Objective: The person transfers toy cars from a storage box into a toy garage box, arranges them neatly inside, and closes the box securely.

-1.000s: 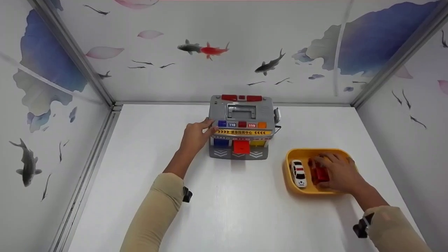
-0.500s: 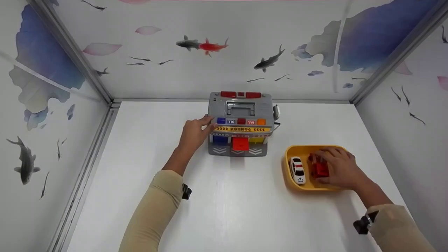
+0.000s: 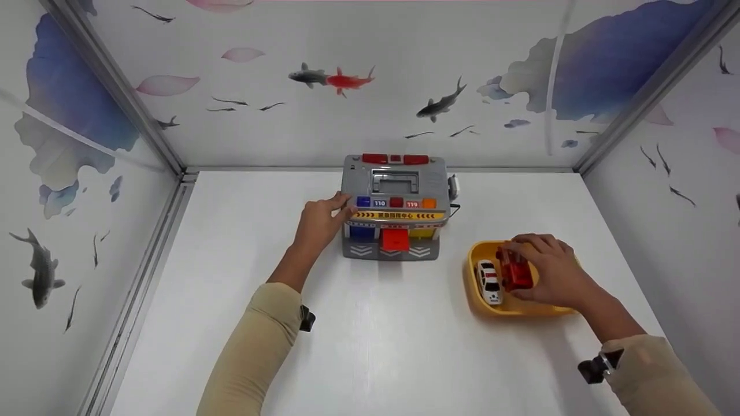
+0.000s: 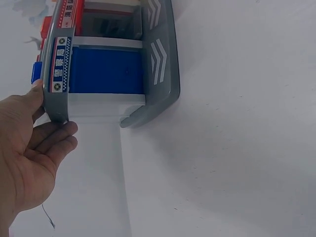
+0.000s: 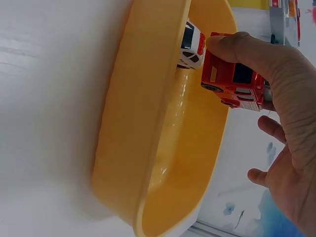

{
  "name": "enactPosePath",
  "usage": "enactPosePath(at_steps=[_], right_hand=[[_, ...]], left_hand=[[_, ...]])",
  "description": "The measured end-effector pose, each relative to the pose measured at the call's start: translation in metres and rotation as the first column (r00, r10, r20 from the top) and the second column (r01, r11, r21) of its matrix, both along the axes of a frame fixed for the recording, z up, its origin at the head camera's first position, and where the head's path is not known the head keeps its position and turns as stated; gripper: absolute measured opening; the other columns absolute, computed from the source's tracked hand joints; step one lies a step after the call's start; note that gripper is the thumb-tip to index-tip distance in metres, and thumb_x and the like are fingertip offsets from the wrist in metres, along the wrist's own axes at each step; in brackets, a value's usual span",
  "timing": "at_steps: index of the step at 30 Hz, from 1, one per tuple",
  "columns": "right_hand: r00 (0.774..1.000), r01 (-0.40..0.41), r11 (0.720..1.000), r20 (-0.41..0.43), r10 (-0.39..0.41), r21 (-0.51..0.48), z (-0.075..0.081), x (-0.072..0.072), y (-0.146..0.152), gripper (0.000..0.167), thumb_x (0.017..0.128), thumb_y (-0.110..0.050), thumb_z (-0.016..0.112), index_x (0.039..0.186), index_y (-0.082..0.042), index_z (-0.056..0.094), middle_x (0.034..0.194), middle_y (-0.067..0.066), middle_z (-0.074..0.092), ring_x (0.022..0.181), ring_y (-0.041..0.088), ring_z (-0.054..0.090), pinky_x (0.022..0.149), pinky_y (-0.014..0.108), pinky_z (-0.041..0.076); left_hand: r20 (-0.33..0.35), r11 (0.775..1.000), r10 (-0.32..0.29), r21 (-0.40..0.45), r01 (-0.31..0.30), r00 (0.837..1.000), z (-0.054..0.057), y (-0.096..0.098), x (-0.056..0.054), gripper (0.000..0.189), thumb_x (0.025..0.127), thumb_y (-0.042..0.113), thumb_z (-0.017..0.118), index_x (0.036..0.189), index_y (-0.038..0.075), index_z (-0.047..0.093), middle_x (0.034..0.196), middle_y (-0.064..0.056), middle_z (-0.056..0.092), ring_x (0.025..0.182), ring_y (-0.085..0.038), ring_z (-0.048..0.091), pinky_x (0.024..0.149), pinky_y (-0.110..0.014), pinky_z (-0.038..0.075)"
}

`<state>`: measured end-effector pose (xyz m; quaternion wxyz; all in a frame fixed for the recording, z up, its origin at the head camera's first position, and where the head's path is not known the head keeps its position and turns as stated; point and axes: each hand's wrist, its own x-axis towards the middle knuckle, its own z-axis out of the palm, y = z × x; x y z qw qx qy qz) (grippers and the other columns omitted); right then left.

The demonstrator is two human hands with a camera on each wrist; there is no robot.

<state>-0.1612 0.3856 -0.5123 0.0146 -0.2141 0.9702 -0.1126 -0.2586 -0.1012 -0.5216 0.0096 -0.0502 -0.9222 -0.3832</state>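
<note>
A grey toy emergency station (image 3: pixel 395 185) with coloured buttons stands at the back of the table. My left hand (image 3: pixel 319 226) pinches the left end of its roof edge, thumb in front and fingertips at the side in the left wrist view. The blue door (image 4: pixel 107 70) is down, while the red door (image 3: pixel 395 240) juts out from the middle bay. Over the yellow tray (image 5: pixel 129 123), my right hand (image 3: pixel 556 271) grips a red toy fire truck (image 5: pixel 232 74) between thumb and fingers, above the tray floor. A white toy police car (image 3: pixel 489 282) lies in the tray's left part.
A white table (image 3: pixel 370 341) carries everything, with printed wall panels (image 3: pixel 243 133) at the back and sides. A white piece (image 3: pixel 453 187) and a thin dark loop (image 3: pixel 455 210) stick out on the station's right side.
My right hand has lifted the red fire truck from the tray floor and moved it slightly left, towards the police car. The left hand keeps its hold on the station.
</note>
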Motion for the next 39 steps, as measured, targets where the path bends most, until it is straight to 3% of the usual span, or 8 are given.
enactPosePath(at_steps=[10,18,26,39], right_hand=[[0.999,-0.015,1.000,0.030,0.015,0.005,0.011,-0.005,-0.024,0.089,0.077,-0.034,0.100,0.156,-0.023,0.060,0.157,0.012,0.057,0.144,0.040,0.046,0.116,0.086,0.038],[0.996,-0.058,0.998,0.064,0.059,-0.008,0.014,-0.010,-0.052,0.089,0.077,-0.035,0.100,0.157,-0.027,0.060,0.159,0.010,0.055,0.145,0.040,0.043,0.118,0.084,0.039],[0.993,-0.090,0.996,0.075,0.089,0.001,0.009,-0.015,-0.074,0.090,0.079,-0.041,0.100,0.158,-0.029,0.058,0.160,0.008,0.055,0.144,0.039,0.043,0.118,0.078,0.044],[0.990,-0.122,0.992,0.074,0.121,0.007,0.004,-0.020,-0.097,0.091,0.076,-0.042,0.102,0.155,-0.033,0.059,0.156,0.006,0.056,0.140,0.036,0.045,0.115,0.069,0.052]], left_hand=[[0.012,1.000,-0.002,-0.010,0.002,1.000,0.001,0.002,-0.002,0.055,0.108,0.049,0.070,0.154,0.020,0.064,0.161,-0.008,0.057,0.153,-0.030,0.058,0.128,-0.048,0.049],[-0.020,1.000,-0.015,-0.016,0.015,1.000,0.000,0.000,-0.003,0.056,0.108,0.051,0.069,0.152,0.015,0.065,0.160,-0.012,0.058,0.151,-0.032,0.058,0.127,-0.048,0.049],[0.009,0.999,-0.009,-0.038,0.009,1.000,0.000,0.001,-0.001,0.055,0.109,0.050,0.068,0.154,0.020,0.064,0.162,-0.008,0.056,0.153,-0.031,0.057,0.128,-0.049,0.049],[0.002,0.999,-0.012,-0.049,0.012,1.000,0.000,0.002,0.000,0.055,0.109,0.049,0.067,0.155,0.019,0.064,0.162,-0.010,0.056,0.153,-0.031,0.057,0.128,-0.048,0.048]])
